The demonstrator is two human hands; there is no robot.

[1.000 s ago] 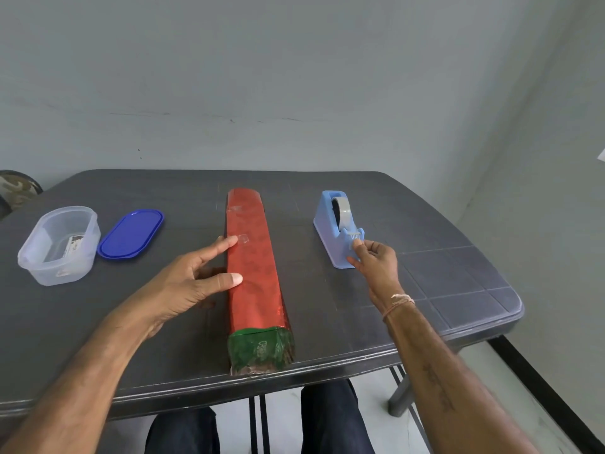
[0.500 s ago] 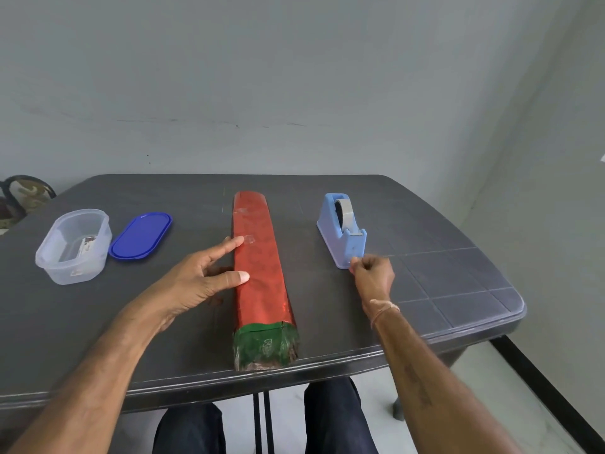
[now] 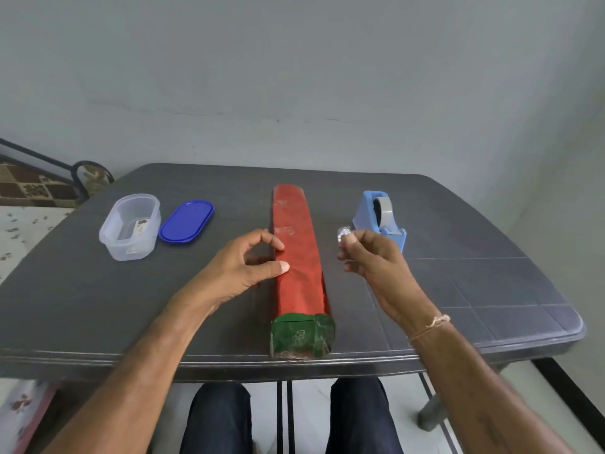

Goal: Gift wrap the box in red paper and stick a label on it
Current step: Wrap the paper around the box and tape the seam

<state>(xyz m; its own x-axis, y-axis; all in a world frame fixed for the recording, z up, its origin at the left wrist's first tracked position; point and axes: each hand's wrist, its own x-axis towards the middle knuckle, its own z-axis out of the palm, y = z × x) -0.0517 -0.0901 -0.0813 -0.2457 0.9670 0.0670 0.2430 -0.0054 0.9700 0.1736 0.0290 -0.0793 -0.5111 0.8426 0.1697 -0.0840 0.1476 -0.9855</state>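
A long narrow box (image 3: 297,257) wrapped in red paper lies lengthwise on the dark table (image 3: 98,306), its near end green and uncovered. Two clear tape strips show on its far half. My left hand (image 3: 242,267) presses the box's left edge with thumb and forefinger. My right hand (image 3: 370,257) hovers just right of the box and pinches a small piece of clear tape (image 3: 343,233). The blue tape dispenser (image 3: 379,217) stands right behind that hand.
At the left stand a clear plastic tub (image 3: 131,227) holding a small label and its blue lid (image 3: 186,221) beside it. The table's front edge runs just below the box's green end. My knees show under the table.
My right hand has pulled a piece of tape off the dispenser and moved left toward the box. My left hand has curled its forefinger in against the box's edge.
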